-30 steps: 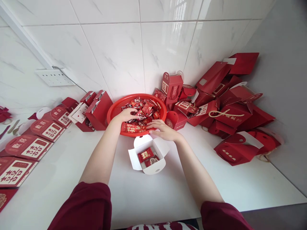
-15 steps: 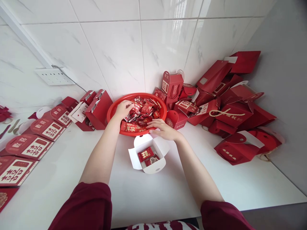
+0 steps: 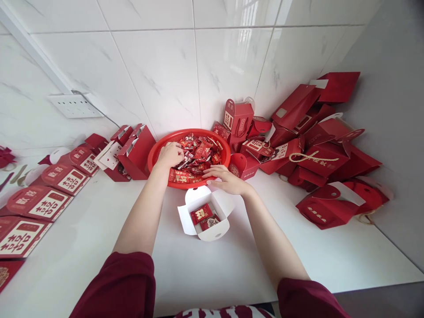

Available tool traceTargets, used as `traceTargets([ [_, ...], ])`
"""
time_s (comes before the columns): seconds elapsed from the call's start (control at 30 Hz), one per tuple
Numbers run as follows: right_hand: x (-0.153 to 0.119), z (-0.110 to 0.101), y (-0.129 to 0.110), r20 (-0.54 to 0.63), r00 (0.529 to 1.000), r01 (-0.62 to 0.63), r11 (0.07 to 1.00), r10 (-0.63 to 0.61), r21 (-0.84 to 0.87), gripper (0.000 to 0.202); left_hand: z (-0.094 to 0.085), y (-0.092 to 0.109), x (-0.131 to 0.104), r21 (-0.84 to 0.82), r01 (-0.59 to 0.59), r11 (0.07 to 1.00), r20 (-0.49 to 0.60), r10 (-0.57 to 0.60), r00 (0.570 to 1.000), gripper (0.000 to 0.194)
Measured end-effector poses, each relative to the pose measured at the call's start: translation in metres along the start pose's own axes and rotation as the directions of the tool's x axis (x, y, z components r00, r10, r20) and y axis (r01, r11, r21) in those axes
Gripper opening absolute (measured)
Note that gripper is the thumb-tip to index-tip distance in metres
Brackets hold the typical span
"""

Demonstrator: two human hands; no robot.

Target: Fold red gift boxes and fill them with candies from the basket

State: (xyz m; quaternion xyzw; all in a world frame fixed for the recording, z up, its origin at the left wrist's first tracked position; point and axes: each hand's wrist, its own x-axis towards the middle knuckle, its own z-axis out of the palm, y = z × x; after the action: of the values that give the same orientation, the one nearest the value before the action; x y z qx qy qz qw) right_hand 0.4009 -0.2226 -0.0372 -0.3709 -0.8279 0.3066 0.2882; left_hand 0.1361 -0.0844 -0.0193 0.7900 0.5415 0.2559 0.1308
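Note:
A red plastic basket (image 3: 155, 143) full of wrapped candies (image 3: 203, 149) stands against the tiled wall. My left hand (image 3: 171, 154) is inside its left part, fingers curled down among the candies; the fingertips and anything between them are hidden. Across the basket's front right rim lies my right hand (image 3: 226, 179), its fingers stretched out over the candies and holding nothing visible. Just in front of the basket is an open white-lined box (image 3: 217, 232) with its flaps spread. Red packets (image 3: 202, 213) lie in the bottom of this box.
A row of red gift boxes (image 3: 48, 203) runs along the left. Two upright red boxes (image 3: 139, 152) stand beside the basket. Many more red boxes (image 3: 324, 159) are heaped at the right against the grey side panel (image 3: 391, 132). A wall socket (image 3: 75, 106) with a cable is at upper left.
My left hand has shifted slightly within the basket, and its fingers have curled in and down. My right hand and the open box have stayed in place.

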Motion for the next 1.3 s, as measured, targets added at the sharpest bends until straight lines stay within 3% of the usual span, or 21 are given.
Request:
traceTargets([
  [0.07, 0.000, 0.000, 0.000, -0.001, 1.000, 0.001, 1.000, -0.001, 0.001, 0.034, 0.002, -0.002, 0.000, 0.024, 0.027, 0.999, 0.011, -0.027, 1.000, 0.011],
  [0.23, 0.000, 0.001, 0.001, -0.008, 1.000, -0.003, 1.000, 0.003, 0.002, 0.033, 0.007, -0.010, 0.000, 0.024, 0.071, 0.997, 0.099, -0.073, 0.992, 0.034],
  [0.33, 0.000, 0.001, 0.001, -0.007, 1.000, -0.004, 1.000, 0.004, 0.003, 0.032, 0.006, -0.013, 0.001, -0.021, 0.077, 0.997, 0.095, -0.074, 0.993, 0.029],
  [0.47, 0.000, 0.000, 0.000, -0.004, 1.000, 0.001, 1.000, -0.001, 0.000, 0.031, -0.001, -0.011, 0.001, -0.108, 0.057, 0.993, 0.001, -0.057, 0.998, 0.019],
  [0.6, 0.001, 0.001, 0.001, -0.011, 1.000, 0.000, 1.000, 0.000, 0.002, 0.031, -0.008, -0.004, -0.002, -0.177, 0.059, 0.982, -0.170, -0.090, 0.981, 0.029],
  [0.7, 0.001, 0.001, 0.002, -0.017, 1.000, 0.007, 1.000, -0.007, 0.008, 0.034, -0.009, -0.001, -0.006, -0.241, 0.067, 0.968, -0.190, -0.115, 0.975, 0.034],
  [0.87, 0.001, 0.001, 0.004, -0.014, 1.000, 0.015, 1.000, -0.015, 0.014, 0.036, -0.009, 0.006, -0.010, -0.367, 0.008, 0.930, -0.062, -0.033, 0.998, 0.039],
  [1.0, 0.001, 0.001, 0.004, -0.021, 1.000, -0.007, 0.999, 0.007, 0.044, 0.035, -0.019, 0.026, -0.013, -0.372, -0.050, 0.927, 0.090, 0.090, 0.992, 0.039],
  [1.07, 0.001, 0.001, 0.005, -0.027, 0.999, -0.016, 0.998, 0.018, 0.064, 0.037, -0.027, 0.043, -0.018, -0.325, -0.063, 0.944, 0.231, 0.144, 0.962, 0.035],
  [1.17, 0.002, 0.001, 0.005, -0.030, 0.999, -0.011, 0.997, 0.013, 0.071, 0.039, -0.030, 0.067, -0.030, -0.080, -0.172, 0.982, 0.476, 0.189, 0.859, 0.024],
  [1.23, 0.002, 0.002, 0.006, -0.037, 0.999, 0.000, 0.998, 0.003, 0.067, 0.038, -0.023, 0.078, -0.039, 0.059, -0.217, 0.974, 0.552, 0.149, 0.820, 0.019],
  [1.3, 0.002, 0.002, 0.007, -0.044, 0.999, 0.001, 0.998, 0.002, 0.071, 0.038, -0.012, 0.083, -0.046, 0.157, -0.199, 0.967, 0.556, 0.080, 0.827, 0.015],
])
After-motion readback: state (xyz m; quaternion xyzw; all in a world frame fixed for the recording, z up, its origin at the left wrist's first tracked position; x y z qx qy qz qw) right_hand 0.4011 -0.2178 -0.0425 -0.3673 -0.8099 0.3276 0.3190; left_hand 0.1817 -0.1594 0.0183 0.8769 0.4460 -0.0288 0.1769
